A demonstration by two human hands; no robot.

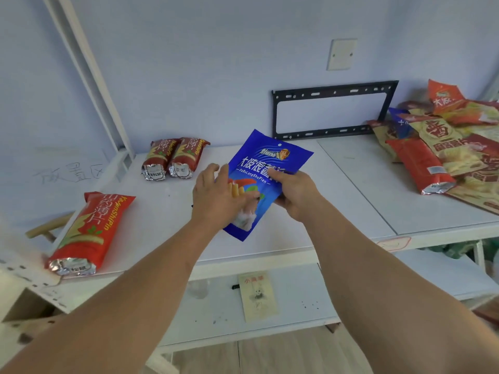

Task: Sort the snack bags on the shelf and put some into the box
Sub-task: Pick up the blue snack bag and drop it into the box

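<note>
A blue snack bag point(266, 157) is held above the middle of the white shelf point(345, 190), tilted to the right. My right hand point(293, 195) grips its right edge. My left hand point(218, 195) lies flat against its front lower left, fingers spread. Two red snack bags point(172, 157) lie side by side at the back left of the shelf. Another red bag point(90, 233) rests near the front left edge. A pile of red and yellow snack bags point(448, 149) fills the shelf's right end. No box shows clearly.
A black metal bracket point(334, 114) leans on the wall behind the shelf. A white upright post point(89, 74) rises at the left. A lower shelf point(297, 300) holds a small card point(258, 295). Cardboard point(24, 306) shows at the lower left.
</note>
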